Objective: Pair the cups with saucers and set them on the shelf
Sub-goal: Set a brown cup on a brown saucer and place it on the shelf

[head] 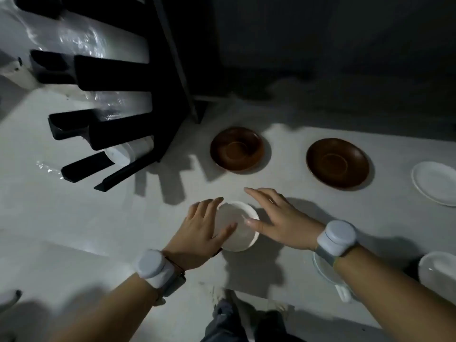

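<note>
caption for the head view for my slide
left hand holds a white saucer, right hand touching it; two brown saucers beyond, black shelf left

White saucer [237, 225], front — brown saucer [237, 149], second brown saucer [337, 163] beyond, empty

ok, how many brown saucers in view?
2. Left brown saucer sits by the black shelf base; right brown saucer lies beside the far-right white saucer. More may lie off-frame.

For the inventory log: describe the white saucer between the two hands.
The white saucer, over the grey table, is round, plain, matte, ceramic-looking, with a low raised rim. The left hand holds its left edge, thumb across its face; the right hand, fingers straight, touches its right edge with the thumb. Nothing rests on it.
</note>
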`<state>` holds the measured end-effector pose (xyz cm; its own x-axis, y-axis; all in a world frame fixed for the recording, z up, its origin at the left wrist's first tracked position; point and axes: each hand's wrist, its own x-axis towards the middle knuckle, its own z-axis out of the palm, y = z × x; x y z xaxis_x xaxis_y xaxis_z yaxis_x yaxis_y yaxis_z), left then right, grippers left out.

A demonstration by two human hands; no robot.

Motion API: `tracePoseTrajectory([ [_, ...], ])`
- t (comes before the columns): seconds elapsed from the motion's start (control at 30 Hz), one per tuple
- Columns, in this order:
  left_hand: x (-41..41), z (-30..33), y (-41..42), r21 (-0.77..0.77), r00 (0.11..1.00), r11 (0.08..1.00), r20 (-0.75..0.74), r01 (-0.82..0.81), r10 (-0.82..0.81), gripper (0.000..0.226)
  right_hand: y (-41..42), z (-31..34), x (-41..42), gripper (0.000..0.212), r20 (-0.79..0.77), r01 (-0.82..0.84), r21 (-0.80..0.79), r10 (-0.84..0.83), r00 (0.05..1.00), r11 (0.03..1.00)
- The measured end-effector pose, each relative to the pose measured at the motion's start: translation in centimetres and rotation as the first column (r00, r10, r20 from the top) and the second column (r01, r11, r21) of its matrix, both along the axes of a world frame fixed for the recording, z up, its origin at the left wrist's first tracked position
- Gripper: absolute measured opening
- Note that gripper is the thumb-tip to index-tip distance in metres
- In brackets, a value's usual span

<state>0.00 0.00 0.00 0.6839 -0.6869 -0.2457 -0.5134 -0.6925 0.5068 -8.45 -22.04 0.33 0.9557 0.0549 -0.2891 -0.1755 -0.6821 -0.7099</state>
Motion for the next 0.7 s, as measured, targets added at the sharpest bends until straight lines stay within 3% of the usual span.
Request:
tracePoseTrajectory([
  [0.23,0.2,-2.3,2.2,-0.158,0.954,0.986,-0.301,-0.052,0.002,0.082,2.7,-2.2,0.1,0.073,-0.118,0.108,0.166,-0.089,0.989,0.98],
  [0.43,-0.1,-3.2,2.9,-0.311,0.928,0.941,-0.372,-0.132,0.007,0.083,4.4,-3.0,-0.1,0.062,-0.138,0.304,0.317,-0.273,0.952,0.898],
  [0.7,1.5,-2.3,2.4,-0.326,0.886,0.929,-0.464,-0.175,0.003,0.082,4.9,-1.9,0.1,0.061,-0.152,0.437,0.377,-0.41,0.899,0.817],
])
